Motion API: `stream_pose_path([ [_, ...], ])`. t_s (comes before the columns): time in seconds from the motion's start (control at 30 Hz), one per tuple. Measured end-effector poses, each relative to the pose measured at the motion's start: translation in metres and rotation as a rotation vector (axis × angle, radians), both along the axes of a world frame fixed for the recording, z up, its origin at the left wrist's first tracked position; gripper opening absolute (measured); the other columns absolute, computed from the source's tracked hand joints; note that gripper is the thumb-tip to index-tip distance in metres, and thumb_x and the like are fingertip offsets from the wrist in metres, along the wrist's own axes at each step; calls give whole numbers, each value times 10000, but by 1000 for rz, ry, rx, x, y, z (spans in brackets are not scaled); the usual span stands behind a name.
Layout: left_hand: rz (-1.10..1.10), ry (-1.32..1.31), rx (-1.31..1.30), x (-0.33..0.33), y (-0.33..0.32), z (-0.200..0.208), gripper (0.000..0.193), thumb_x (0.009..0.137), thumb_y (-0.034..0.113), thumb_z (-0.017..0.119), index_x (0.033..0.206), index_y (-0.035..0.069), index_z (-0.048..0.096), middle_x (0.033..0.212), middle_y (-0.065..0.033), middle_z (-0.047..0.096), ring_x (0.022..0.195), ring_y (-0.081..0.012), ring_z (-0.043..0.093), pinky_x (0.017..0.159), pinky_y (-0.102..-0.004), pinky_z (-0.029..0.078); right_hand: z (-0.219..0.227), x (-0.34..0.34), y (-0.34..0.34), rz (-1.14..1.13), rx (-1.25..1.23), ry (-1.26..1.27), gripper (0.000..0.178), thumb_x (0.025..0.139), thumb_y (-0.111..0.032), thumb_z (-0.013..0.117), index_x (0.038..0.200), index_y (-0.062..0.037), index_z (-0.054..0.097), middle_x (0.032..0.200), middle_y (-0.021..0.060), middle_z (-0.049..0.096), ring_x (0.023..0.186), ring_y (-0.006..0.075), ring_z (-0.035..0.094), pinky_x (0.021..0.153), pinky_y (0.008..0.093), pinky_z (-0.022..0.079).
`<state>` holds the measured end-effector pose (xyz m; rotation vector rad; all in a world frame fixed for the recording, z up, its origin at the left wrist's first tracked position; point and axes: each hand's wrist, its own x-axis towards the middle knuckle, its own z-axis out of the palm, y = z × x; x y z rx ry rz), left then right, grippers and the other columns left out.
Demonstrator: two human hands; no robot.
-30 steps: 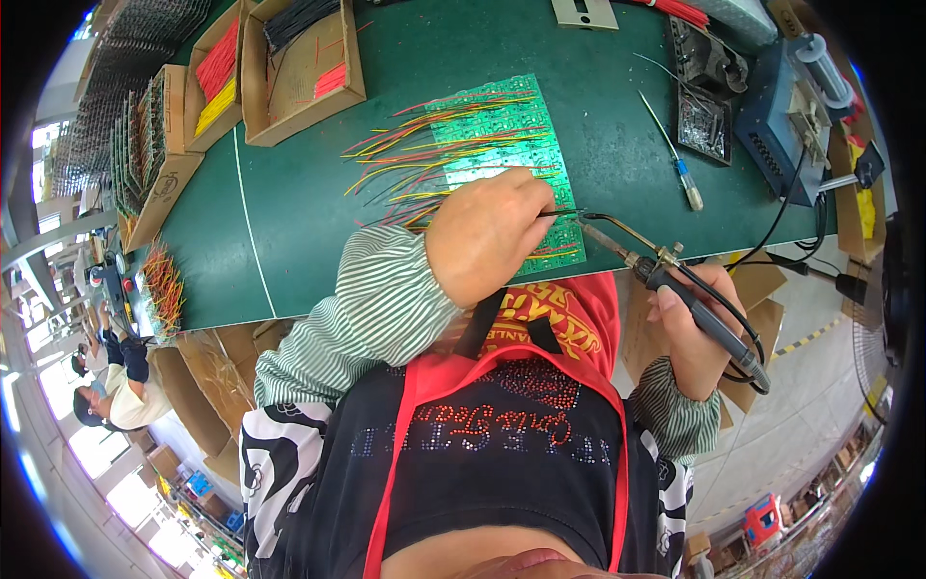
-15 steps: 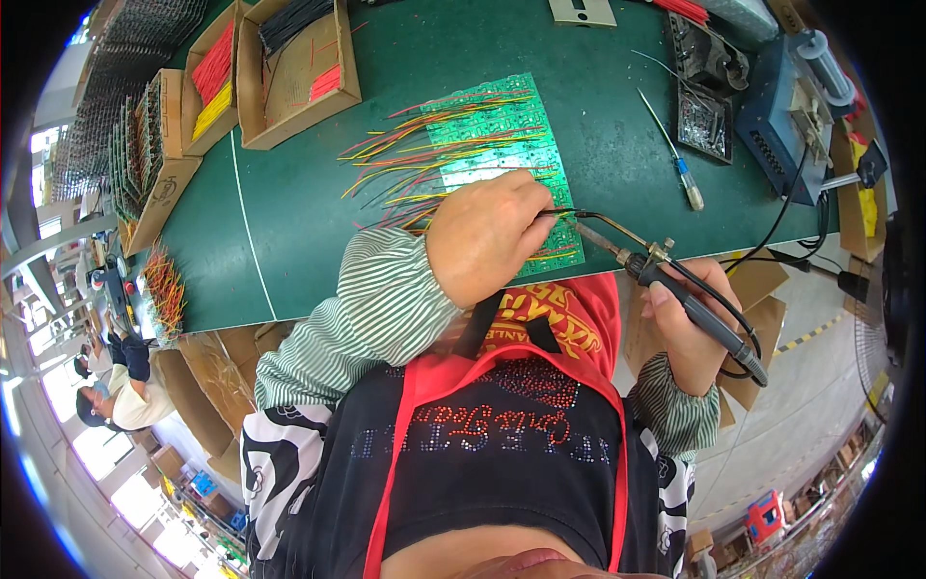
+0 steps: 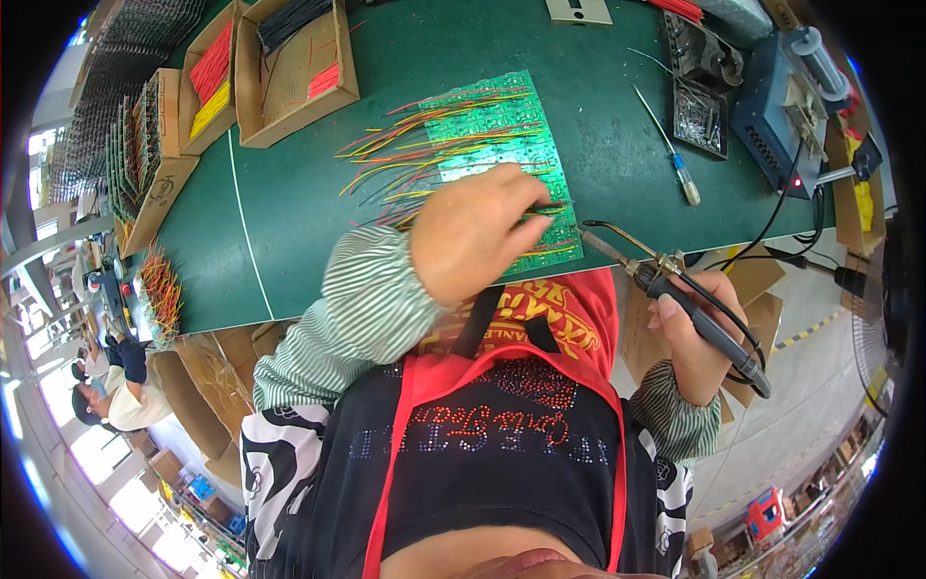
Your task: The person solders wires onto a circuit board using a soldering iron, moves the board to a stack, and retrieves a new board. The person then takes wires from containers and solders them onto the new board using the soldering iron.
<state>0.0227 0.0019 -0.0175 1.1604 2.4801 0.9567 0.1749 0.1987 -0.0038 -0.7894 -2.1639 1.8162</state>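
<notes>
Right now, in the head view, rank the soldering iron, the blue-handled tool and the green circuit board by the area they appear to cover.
1. Green circuit board, largest even though partly covered by the left hand
2. Soldering iron
3. Blue-handled tool

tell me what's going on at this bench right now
A person's left hand is over a green board covered in rows of red, yellow and dark wires; whether its fingers grip a wire is hard to tell. The right hand holds an iron, its tip pointing at the board's right edge.
</notes>
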Motion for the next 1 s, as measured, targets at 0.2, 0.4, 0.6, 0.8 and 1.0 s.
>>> stream_pose_path([
  [0.2,177,154,-70,2,-48,29,101,815,143,566,858,57,595,768,-117,589,723,-302,576,635,-388,457,1,16,-8,69,-25,-3,213,666,-76,703,822,9,587,702,41,614,618,91,564,587,227,462],
  [0.4,91,-75,-121,37,-67,18,103,781,117,627,832,28,611,794,-117,624,700,-289,597,611,-358,468,7,10,-28,282,44,-22,187,682,-99,712,802,-15,597,673,28,618,575,63,559,543,209,443],
  [0.6,133,-67,-100,43,-66,1,109,765,128,631,785,29,590,714,-96,588,611,-262,568,547,-343,444,1,8,-38,305,26,2,169,691,-78,701,803,-13,593,675,26,617,569,55,546,534,204,436],
  [0.8,145,-149,-97,41,-68,4,109,747,121,637,782,35,579,676,-75,554,515,-193,508,472,-297,402,-6,7,-44,263,-51,29,177,694,-72,696,810,-7,579,672,22,614,576,53,545,534,205,440],
  [1.0,123,-152,-114,41,-70,3,114,742,117,642,782,34,574,683,-79,560,522,-201,522,477,-300,413,-8,5,-44,263,-80,4,172,694,-73,694,804,-7,579,666,20,608,575,53,542,531,207,440],
])
